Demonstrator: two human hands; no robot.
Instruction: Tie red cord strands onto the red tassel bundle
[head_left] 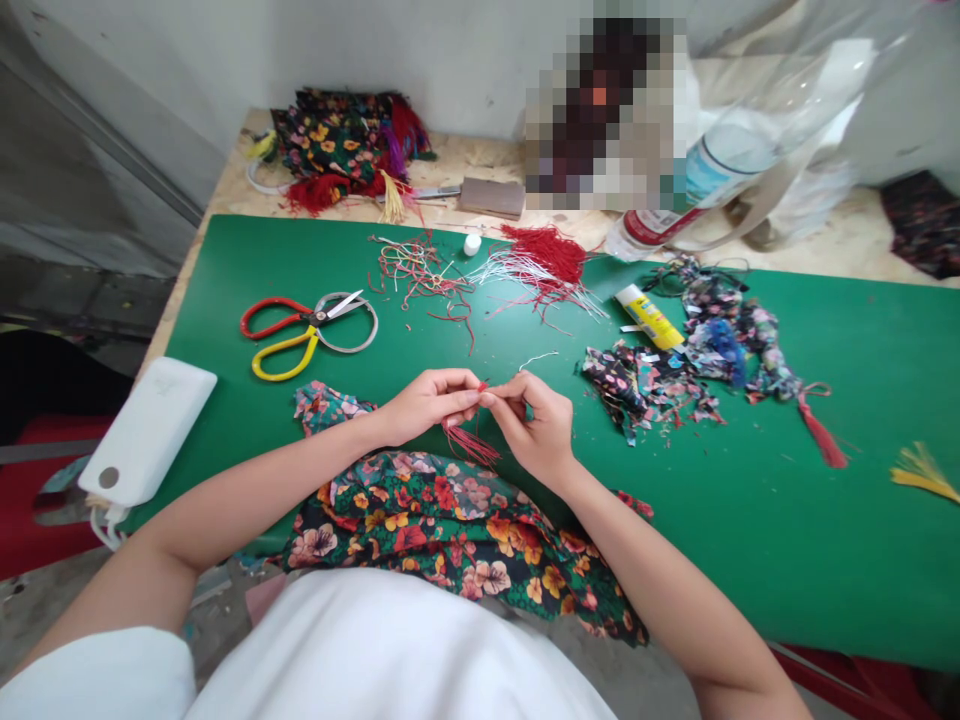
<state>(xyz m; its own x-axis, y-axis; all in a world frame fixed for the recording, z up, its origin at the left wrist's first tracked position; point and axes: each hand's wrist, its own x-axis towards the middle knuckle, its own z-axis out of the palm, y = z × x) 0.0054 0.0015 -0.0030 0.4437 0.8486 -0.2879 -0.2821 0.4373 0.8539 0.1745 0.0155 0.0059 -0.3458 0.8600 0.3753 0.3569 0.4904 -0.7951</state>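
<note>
My left hand (439, 405) pinches the top of a red tassel (471, 443), whose loose strands hang below the fingers. Fingertips of my right hand (534, 420) are pressed together at the same spot, touching the tassel's head. A thin white thread (538, 358) sticks up behind the right hand; whether the fingers hold it is hidden. Below both hands, floral fabric (450, 520) in black, red and yellow lies along the table's front edge, partly hanging over it. Scissors (307, 328) with one red and one yellow handle lie left of the hands, by a grey ring (365, 345).
On the green mat (825, 560) are a white power bank (150, 430), cut cords (420, 272), red and white threads (544, 262), a yellow glue tube (649, 317) and fabric scraps (645, 385). A large plastic bottle (720, 170) and finished-looking floral pieces (330, 140) stand behind.
</note>
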